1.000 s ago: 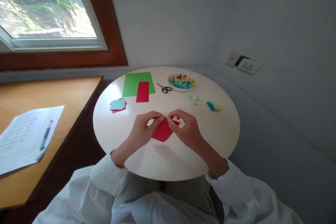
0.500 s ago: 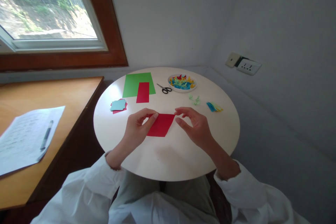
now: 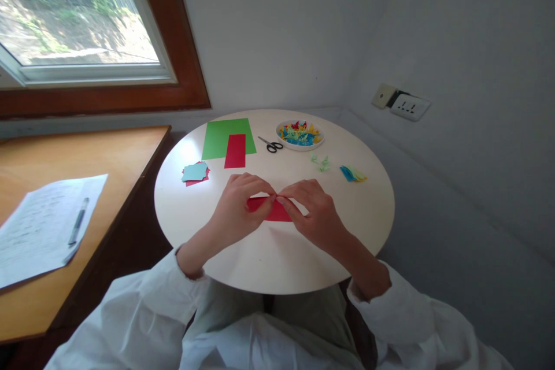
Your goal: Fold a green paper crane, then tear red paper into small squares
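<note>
A piece of red paper (image 3: pixel 277 212) is held just above the round white table, low in the middle of the view. My left hand (image 3: pixel 236 205) pinches its upper edge between thumb and forefinger. Close against those fingertips, the thumb and forefinger of my right hand (image 3: pixel 318 211) pinch the same edge. The paper looks doubled over, and parts of it are hidden behind both hands.
Beyond my hands lie a green sheet (image 3: pixel 217 137), a red strip (image 3: pixel 235 151), black-handled scissors (image 3: pixel 272 146) and a white dish (image 3: pixel 299 147) of small folded papers. Small paper squares (image 3: pixel 195 172) are stacked left; pale green pieces (image 3: pixel 323 163) and coloured strips (image 3: pixel 352 174) lie right.
The red paper was first pointed at the bottom, then spread into a flat four-sided shape with my right fingers apart. Now it is a narrower band, and both hands have come together at its upper edge.
</note>
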Available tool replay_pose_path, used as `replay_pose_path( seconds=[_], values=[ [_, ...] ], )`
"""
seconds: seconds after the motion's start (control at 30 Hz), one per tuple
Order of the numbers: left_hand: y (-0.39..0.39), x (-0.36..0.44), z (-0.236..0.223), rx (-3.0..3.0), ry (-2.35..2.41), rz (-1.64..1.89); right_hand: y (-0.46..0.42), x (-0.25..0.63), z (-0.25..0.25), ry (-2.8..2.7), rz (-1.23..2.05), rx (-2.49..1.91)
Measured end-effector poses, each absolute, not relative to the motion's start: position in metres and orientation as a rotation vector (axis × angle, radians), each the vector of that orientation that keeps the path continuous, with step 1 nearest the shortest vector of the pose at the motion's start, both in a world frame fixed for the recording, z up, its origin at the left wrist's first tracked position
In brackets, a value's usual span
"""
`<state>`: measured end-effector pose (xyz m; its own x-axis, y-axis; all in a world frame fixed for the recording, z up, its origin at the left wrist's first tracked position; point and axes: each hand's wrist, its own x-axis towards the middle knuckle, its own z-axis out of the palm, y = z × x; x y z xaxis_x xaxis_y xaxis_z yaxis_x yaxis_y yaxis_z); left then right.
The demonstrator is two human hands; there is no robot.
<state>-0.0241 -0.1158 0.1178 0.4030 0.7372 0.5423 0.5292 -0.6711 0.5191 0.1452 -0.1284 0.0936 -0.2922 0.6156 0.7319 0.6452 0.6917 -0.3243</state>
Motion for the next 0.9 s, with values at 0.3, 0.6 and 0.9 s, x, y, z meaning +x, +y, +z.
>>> replay_pose_path(
  seconds=[0.3, 0.6, 0.9],
  values=[
    [-0.119, -0.03, 0.124, 2.455, 1.055, 1.121, -0.131, 0.148, 0.098, -1.92, -0.062, -0.873],
    [-0.11, -0.056, 0.117, 2.5, 1.115, 1.19, -0.133, 0.159, 0.1, -1.853, -0.012, -0.925],
    [-0.127, -0.042, 0.108, 2.71, 1.0, 1.594, -0.123, 0.16, 0.1, -1.72, 0.244, -1.154]
  ],
)
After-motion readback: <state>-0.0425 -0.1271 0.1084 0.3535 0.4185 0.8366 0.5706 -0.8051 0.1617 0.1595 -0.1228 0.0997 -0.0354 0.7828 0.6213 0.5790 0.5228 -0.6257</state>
